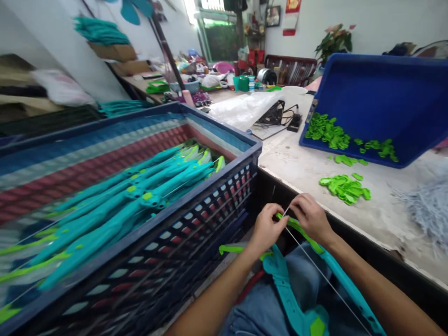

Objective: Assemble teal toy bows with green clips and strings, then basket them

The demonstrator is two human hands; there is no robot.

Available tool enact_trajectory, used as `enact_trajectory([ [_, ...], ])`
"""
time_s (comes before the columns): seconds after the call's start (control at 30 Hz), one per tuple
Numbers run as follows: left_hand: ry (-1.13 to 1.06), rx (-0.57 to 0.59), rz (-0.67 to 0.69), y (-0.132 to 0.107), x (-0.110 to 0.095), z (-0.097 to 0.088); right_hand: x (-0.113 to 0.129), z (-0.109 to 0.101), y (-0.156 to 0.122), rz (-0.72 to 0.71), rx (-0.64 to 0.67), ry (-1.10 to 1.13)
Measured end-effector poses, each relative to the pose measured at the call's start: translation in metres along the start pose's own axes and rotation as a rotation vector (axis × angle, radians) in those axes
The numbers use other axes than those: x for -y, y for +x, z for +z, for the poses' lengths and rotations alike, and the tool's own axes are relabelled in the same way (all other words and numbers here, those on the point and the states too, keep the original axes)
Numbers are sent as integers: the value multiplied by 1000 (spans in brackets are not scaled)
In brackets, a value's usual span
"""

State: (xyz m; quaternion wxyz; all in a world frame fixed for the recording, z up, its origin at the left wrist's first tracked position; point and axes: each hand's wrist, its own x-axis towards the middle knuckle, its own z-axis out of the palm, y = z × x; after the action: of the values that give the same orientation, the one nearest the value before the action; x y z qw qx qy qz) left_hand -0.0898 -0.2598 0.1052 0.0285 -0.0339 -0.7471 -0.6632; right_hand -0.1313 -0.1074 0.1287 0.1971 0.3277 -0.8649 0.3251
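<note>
A teal and green toy bow (289,291) lies across my lap, one green end raised between my hands. My left hand (268,228) is closed on the green tip of the bow. With fingers pinched, my right hand (310,217) grips a white string (322,273) right beside that tip. The string runs from the fingertips down to the lower right. Its exact path at the tip is partly hidden by my fingers. A second green arm of the bow sticks out to the left, past my left wrist.
At left, a dark blue plastic crate (196,205) holds several teal toy bows (140,191). On the white table (290,163), small green pieces (345,186) lie before a tilted blue bin (378,102) with more inside. Grey strings (429,210) are heaped at the right.
</note>
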Motion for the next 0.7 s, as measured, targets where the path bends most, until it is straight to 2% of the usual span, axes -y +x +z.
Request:
enact_trajectory([
  [0.1, 13, -117, 100, -10, 2, 8, -37, -9, 17, 178, -219, -50],
  [0.17, -24, -79, 149, -14, 1, 9, -57, -24, 33, 354, -429, -106],
  [0.23, -56, -3, 166, -13, -2, 6, -56, -38, 44, 476, -587, -98],
  [0.27, -78, 43, 140, -10, -4, 5, -46, -40, 45, 486, -601, -55],
  [0.33, -201, 103, 13, 1, -9, 0, -11, -34, 38, 403, -488, 86],
  [0.4, -387, 152, -162, 13, -15, -4, 27, -14, 18, 256, -319, 197],
  [0.47, -474, 149, -261, 23, -19, -10, 54, 10, -5, 167, -277, 239],
  [0.53, -330, 65, -191, 27, -23, -17, 63, 30, -23, 180, -303, 247],
  [0.63, 26, -96, 70, 26, -29, -27, 55, 46, -32, 273, -344, 304],
  [0.7, 75, -104, 116, 22, -33, -30, 49, 49, -30, 330, -371, 371],
])
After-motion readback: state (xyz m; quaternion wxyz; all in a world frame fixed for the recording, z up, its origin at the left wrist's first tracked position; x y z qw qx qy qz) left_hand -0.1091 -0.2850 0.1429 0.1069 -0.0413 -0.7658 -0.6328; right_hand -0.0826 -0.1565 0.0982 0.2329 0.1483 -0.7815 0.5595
